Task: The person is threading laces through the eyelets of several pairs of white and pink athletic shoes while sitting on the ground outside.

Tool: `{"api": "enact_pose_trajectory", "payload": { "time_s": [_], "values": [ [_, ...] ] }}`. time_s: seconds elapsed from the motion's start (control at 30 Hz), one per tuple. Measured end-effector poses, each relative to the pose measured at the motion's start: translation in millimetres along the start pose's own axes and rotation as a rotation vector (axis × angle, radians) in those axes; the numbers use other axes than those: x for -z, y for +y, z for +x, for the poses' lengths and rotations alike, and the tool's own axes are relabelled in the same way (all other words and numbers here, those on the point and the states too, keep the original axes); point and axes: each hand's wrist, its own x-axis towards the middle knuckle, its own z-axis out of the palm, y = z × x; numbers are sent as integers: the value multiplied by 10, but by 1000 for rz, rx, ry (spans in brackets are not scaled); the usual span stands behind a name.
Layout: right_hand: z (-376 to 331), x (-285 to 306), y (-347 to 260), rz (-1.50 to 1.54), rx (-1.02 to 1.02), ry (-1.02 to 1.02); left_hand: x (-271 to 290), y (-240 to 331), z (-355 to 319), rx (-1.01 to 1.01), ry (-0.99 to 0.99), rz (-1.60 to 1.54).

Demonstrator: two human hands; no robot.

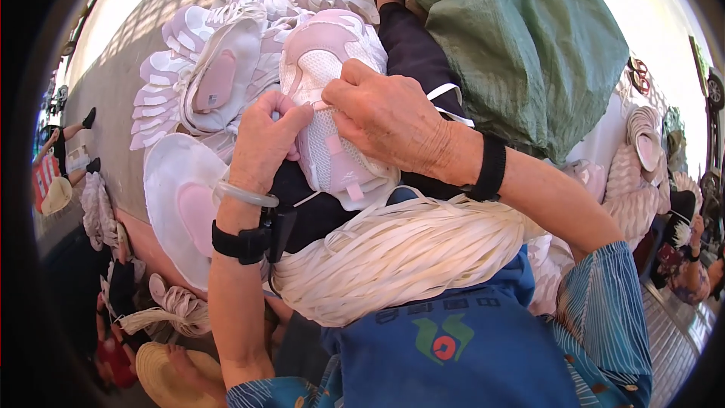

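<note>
Pinching w/ L hand (264,136) & R hand (393,117), fingertips together over front of shoe (317,75), can't tell on what. Best to brace shoe toe-away beneath both, lay tongue (347,170) flat & tension L/R sides evenly, prob. w/o twisting. Avoid snagging lace bundle (400,257) just nearside, or shoe pile (170,98) off L.

The left hand (260,140) is pressing thumb and forefinger together at a pink and white shoe (321,68), and the right hand (389,117) is curling over it just alongside. A bundle of cream laces (408,257) is resting against a blue apron (362,378). More shoes (219,79) are crowding the left, and green cloth (521,45) is bulging at right
</note>
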Motion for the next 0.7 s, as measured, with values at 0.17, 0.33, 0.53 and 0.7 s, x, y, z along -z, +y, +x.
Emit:
{"api": "enact_pose_trajectory", "payload": {
  "time_s": [0.17,0.33,0.53,0.7],
  "values": [
    [122,-35,-76,-81,-59,-31,16,-27,7,-14,-16,-38],
    [178,-17,33,-294,256,-25,-51,-88,34,-232,174,311],
    [-22,58,139,-245,299,-93,-15,-177,-13,-144,154,173],
    [-132,46,93,-205,252,-114,-21,-137,-65,-149,149,179]
  ]
}}
